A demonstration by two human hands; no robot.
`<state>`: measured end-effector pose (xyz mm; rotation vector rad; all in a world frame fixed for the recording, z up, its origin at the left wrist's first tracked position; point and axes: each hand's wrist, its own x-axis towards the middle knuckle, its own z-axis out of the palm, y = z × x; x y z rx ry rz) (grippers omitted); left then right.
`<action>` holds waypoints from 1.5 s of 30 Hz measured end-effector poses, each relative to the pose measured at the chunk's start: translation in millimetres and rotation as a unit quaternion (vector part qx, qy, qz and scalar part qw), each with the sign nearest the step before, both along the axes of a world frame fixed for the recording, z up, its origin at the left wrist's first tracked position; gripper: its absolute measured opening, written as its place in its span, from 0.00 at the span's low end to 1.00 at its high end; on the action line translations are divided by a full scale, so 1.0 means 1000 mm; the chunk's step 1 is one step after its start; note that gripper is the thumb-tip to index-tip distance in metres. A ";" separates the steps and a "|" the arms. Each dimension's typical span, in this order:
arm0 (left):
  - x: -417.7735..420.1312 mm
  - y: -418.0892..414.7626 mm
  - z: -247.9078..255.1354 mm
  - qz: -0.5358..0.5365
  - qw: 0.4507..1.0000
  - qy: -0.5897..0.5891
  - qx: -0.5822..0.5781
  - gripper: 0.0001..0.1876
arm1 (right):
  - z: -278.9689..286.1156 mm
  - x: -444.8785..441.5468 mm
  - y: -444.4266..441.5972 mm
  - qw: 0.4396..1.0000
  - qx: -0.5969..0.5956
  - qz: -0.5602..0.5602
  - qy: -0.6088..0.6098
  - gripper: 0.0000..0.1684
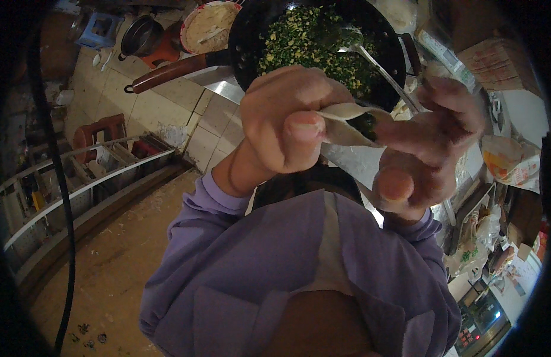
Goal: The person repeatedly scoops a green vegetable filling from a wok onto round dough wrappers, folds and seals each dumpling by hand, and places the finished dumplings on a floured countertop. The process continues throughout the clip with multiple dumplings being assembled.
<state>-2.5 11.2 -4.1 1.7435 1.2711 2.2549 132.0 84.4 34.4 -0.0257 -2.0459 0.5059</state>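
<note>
In front of my chest, my left hand [289, 120] pinches the left end of a folded dumpling wrapper [351, 138] between thumb and bent fingers. The wrapper gapes toward the right, and dark green filling [364, 125] shows inside. My right hand [431, 143], slightly blurred, has a finger against the wrapper's right end. Its thumb sits lower, apart from the dough; whether it grips is unclear. Beyond both hands, a black wok [244, 49] holds chopped greens with yellow bits [306, 44]. A metal spoon [382, 73] rests in it, its handle end partly hidden by my right hand.
The wok's wooden handle [182, 71] juts left. Behind it are a red-rimmed bowl [185, 27] of pale floury stuff and a dark pot [141, 35]. A ladder [92, 192] lies at left near a black cable [65, 201]. Plastic bags [512, 160] crowd the right.
</note>
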 end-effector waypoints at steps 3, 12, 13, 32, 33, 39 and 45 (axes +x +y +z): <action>0.001 0.000 0.001 -0.003 1.000 -0.008 -0.009 0.27 | 0.003 0.002 0.000 1.000 0.000 -0.017 -0.015 0.34; 0.000 0.000 -0.002 -0.023 1.000 -0.008 -0.003 0.25 | -0.001 0.000 0.011 0.999 0.009 0.046 -0.010 0.41; 0.000 -0.001 -0.002 -0.036 0.999 -0.010 -0.013 0.23 | -0.007 -0.004 0.016 0.998 -0.010 0.065 0.016 0.42; 0.010 -0.015 0.011 0.005 0.995 0.072 -0.062 0.09 | 0.016 -0.022 0.014 0.934 0.096 0.097 -0.329 0.26; 0.010 -0.015 0.010 0.011 0.995 0.077 -0.066 0.09 | 0.013 -0.022 0.016 0.942 0.085 0.105 -0.308 0.26; 0.012 -0.015 0.011 0.021 0.992 0.107 -0.069 0.10 | 0.003 -0.019 0.026 0.960 0.054 0.135 -0.239 0.26; 0.014 -0.013 0.013 -0.021 0.990 0.116 -0.082 0.10 | -0.001 -0.017 0.032 0.967 0.050 0.143 -0.206 0.27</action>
